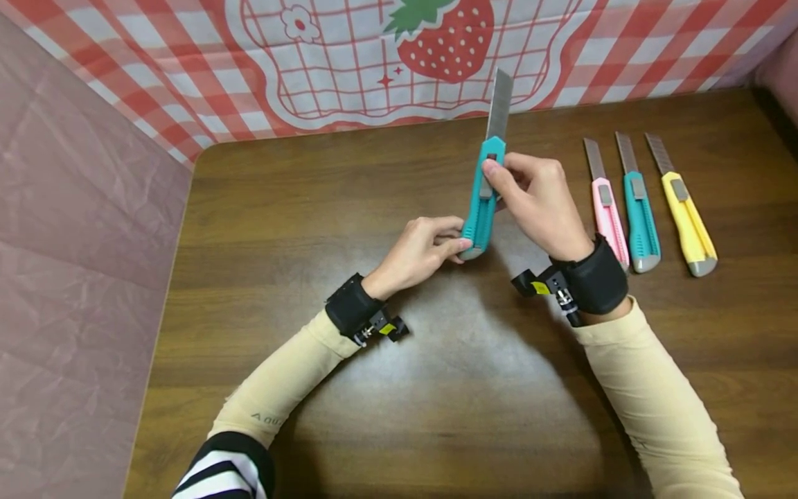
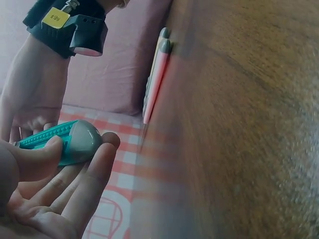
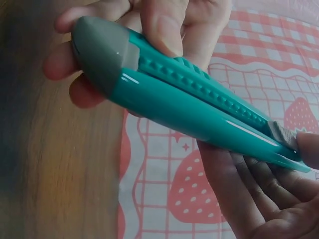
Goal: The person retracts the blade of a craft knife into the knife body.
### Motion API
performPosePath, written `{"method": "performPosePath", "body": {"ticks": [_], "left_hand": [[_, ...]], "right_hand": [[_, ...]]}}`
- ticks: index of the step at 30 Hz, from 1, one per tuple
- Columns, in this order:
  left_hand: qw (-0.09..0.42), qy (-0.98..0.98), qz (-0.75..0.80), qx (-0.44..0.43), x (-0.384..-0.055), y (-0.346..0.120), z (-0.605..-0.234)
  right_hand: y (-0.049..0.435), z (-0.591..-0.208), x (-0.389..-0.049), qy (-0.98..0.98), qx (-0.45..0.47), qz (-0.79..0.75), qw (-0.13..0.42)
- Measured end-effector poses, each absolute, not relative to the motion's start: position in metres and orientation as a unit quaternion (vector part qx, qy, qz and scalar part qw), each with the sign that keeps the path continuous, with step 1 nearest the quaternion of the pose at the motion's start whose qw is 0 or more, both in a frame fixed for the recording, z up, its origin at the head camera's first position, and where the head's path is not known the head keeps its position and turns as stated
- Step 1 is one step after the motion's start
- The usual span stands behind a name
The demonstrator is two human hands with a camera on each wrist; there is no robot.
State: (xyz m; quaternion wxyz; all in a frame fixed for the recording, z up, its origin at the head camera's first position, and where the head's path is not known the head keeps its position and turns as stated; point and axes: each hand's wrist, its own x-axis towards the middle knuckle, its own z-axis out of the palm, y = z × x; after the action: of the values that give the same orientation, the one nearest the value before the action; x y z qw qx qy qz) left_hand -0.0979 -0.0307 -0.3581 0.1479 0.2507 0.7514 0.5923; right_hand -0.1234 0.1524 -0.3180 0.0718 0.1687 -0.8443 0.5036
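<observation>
A teal utility knife (image 1: 479, 215) with a grey end cap is held up off the table, its long blade (image 1: 501, 104) extended and pointing away from me. My left hand (image 1: 419, 251) pinches the capped rear end between thumb and fingers. Nearer the blade, my right hand (image 1: 541, 197) grips the body, its thumb by the grey slider. In the right wrist view the grey end cap (image 3: 99, 52) and toothed slot face the camera, and the right thumb touches the slider (image 3: 282, 135). The left wrist view shows the left thumb on the knife (image 2: 82, 142) beside the cap.
Three more utility knives lie side by side to the right, blades out: pink (image 1: 607, 215), teal (image 1: 641, 218) and yellow (image 1: 687, 218). They rest on a wooden table (image 1: 280, 201). A red checked strawberry cloth (image 1: 337, 69) hangs along the far edge.
</observation>
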Motion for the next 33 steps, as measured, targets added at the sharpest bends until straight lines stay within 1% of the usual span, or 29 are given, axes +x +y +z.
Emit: {"method": "performPosePath", "body": {"ticks": [3, 7, 18, 25, 33], "left_hand": [[0.148, 0.763, 0.579, 0.247, -0.103, -0.031, -0.369], [0.15, 0.783, 0.555, 0.238, -0.105, -0.031, -0.373], [0.147, 0.777, 0.578, 0.201, -0.101, -0.028, -0.373], [0.138, 0.776, 0.583, 0.195, -0.1, -0.027, -0.373], [0.128, 0.772, 0.591, 0.197, -0.103, -0.029, -0.371]], "right_hand": [[0.153, -0.318, -0.123, -0.846, 0.167, 0.501, 0.067], [0.155, -0.319, -0.124, -0.853, 0.165, 0.491, 0.059], [0.157, -0.319, -0.124, -0.853, 0.168, 0.491, 0.054], [0.155, -0.318, -0.121, -0.855, 0.174, 0.486, 0.048], [0.154, -0.32, -0.121, -0.848, 0.172, 0.496, 0.071]]}}
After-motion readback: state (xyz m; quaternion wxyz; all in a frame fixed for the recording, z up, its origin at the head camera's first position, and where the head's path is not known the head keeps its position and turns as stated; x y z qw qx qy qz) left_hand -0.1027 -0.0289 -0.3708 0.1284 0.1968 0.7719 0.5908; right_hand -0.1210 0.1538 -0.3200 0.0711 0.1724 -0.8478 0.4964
